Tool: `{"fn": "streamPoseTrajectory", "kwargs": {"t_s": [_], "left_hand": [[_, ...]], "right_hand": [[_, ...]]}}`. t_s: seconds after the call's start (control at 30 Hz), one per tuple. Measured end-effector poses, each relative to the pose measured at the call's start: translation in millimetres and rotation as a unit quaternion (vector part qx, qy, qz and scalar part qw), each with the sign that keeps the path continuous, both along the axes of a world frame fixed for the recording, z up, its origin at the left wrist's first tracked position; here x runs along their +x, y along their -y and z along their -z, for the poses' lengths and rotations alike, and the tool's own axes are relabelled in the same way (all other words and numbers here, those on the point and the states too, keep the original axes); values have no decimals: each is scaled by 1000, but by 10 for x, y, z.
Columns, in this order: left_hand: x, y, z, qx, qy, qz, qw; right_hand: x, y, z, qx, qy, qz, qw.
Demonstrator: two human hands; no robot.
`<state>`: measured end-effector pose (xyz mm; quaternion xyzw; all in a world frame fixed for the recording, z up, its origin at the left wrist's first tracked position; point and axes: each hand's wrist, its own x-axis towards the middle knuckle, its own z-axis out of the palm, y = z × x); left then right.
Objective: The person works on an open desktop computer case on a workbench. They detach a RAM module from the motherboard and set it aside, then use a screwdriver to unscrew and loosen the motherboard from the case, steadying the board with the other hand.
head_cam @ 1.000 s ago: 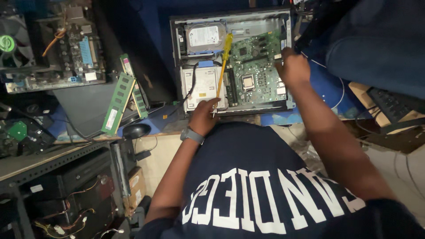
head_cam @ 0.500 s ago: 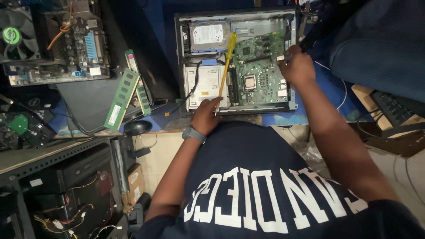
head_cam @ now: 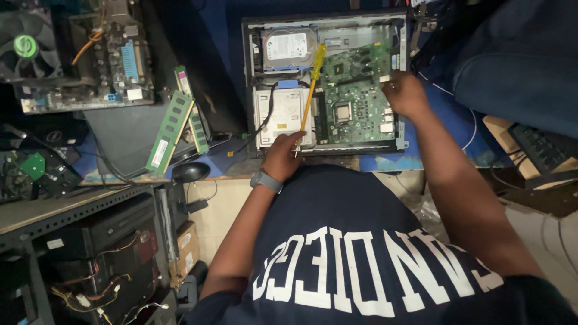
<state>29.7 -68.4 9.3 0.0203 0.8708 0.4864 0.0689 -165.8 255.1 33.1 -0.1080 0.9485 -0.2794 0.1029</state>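
Several loose computer parts crowd the left of the frame: a bare green motherboard with a round black cooling fan (head_cam: 27,48) lies at the upper left, and just right of it two long green memory sticks (head_cam: 170,131) lean across a dark flat panel, apparently set aside within reach. Below them a black computer mouse (head_cam: 191,171) sits at the edge of the blue-covered bench (head_cam: 445,114), and a dark metal rack with tangled coloured wires (head_cam: 90,253) fills the lower left. At the centre, an open grey desktop computer case (head_cam: 328,84) lies flat with its cover off, so that its silver hard drive (head_cam: 289,47), pale metal drive cage (head_cam: 282,117) and green mainboard (head_cam: 355,99) all face up. The left hand (head_cam: 282,157), a dark watch at its wrist, rests on the near edge of the case; its fingers are curled around the metal shaft of a yellow-handled screwdriver (head_cam: 312,84), which slants up across the case with the handle away from the body. The right hand (head_cam: 404,95) rests at the right edge of the mainboard, fingers bent down onto it; whether it pinches anything I cannot tell. At the far right a black keyboard (head_cam: 542,147) lies partly under dark blue cloth.
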Motion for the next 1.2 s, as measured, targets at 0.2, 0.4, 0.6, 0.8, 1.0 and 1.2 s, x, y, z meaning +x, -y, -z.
{"fn": "streamPoseTrajectory", "kwargs": {"t_s": [0.2, 0.4, 0.6, 0.8, 1.0, 1.2], "left_hand": [[-13, 21, 19, 10, -27, 4, 1000], [-16, 23, 19, 3, -13, 2, 1000], [-4, 13, 17, 11, -2, -10, 1000], [-1, 18, 32, 25, -6, -12, 1000], [-8, 5, 44, 2, 0, -3, 1000], [-38, -27, 13, -26, 16, 0, 1000]], "right_hand": [[-9, -108, -80, -37, -9, -6, 999], [-4, -137, -170, -78, 51, 62, 994], [-38, -134, -139, -115, 110, 76, 984], [-72, 0, -87, -104, 79, 40, 991], [-154, 30, -114, 3, 47, 21, 999], [-184, 96, -85, 101, -3, -16, 995]]}}
